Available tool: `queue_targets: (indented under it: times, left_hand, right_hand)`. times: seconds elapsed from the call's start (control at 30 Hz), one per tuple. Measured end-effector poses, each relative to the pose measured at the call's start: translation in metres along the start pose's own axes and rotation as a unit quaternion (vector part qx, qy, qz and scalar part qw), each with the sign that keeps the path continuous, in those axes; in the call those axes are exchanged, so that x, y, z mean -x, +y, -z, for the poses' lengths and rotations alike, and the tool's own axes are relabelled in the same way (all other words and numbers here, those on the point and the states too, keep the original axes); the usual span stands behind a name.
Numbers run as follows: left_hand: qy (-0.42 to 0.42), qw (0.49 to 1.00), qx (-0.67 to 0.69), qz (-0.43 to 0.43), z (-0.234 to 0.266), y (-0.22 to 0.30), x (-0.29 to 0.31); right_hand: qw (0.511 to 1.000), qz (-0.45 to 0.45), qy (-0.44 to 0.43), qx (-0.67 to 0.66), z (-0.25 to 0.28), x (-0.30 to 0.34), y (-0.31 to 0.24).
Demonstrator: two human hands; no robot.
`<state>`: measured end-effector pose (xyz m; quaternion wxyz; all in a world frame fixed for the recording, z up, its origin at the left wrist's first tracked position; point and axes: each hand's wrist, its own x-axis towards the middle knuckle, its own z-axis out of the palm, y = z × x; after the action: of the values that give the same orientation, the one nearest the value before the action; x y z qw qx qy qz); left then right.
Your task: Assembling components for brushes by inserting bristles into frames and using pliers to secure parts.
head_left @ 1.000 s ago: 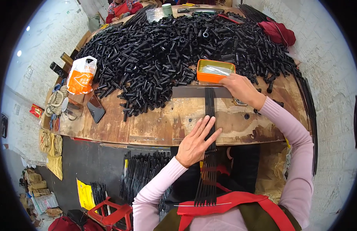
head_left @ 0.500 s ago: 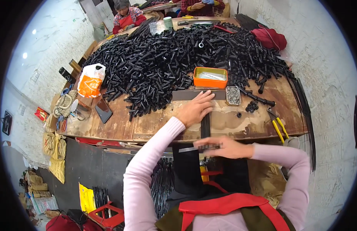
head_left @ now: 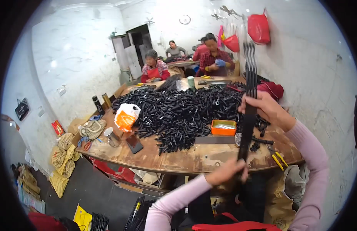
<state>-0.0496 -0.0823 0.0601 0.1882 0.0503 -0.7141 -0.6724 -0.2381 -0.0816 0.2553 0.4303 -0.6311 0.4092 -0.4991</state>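
Observation:
I hold a bundle of long, thin black rods (head_left: 246, 131) upright, tilted slightly, in front of the table. Around its upper part, my right hand (head_left: 268, 109) is closed. Lower down, near the table's front edge, my left hand (head_left: 226, 172) grips the same bundle; its fingers are somewhat blurred. Above my right hand the rod ends spread a little and look lighter. Behind the bundle, a flat dark bar (head_left: 215, 140) lies on the table beside an orange tin (head_left: 223, 132) holding thin pale pieces.
A large heap of black tubular parts (head_left: 178, 111) covers much of the wooden table (head_left: 174, 159). Yellow-handled pliers (head_left: 278, 161) lie at the right edge. A phone (head_left: 134, 144) and a white-and-orange bag (head_left: 127, 116) sit left. Other people sit beyond the table.
My left hand has left the dark bar, and both hands now hold the rod bundle raised upright to the right. The view has tilted up, showing more of the room.

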Motion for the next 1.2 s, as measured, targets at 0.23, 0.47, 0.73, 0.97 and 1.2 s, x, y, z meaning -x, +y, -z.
queue_targets:
  times: [0.23,0.47,0.73,0.97,1.2]
  left_hand:
    - [0.039,0.961,0.273,-0.020,-0.083,0.008,0.065]
    - [0.343,0.931,-0.123,-0.023,-0.016,-0.014,0.088]
    - [0.373,0.681,-0.613,0.148,-0.012,0.080,0.109]
    - [0.385,0.486,-0.722,-0.307,-0.015,0.126,0.076]
    - [0.263,0.959,-0.101,-0.028,-0.041,-0.048,0.067]
  right_hand:
    - [0.989,-0.123,-0.075,-0.025,-0.046,0.018,-0.014]
    - [0.765,0.256,0.106,0.582,-0.077,0.065,-0.013]
    - [0.619,0.354,-0.159,0.683,-0.143,0.044,0.074]
    - [0.832,0.351,0.152,0.401,-0.094,-0.040,0.013]
    - [0.953,0.121,0.190,-0.205,-0.128,0.061,0.133]
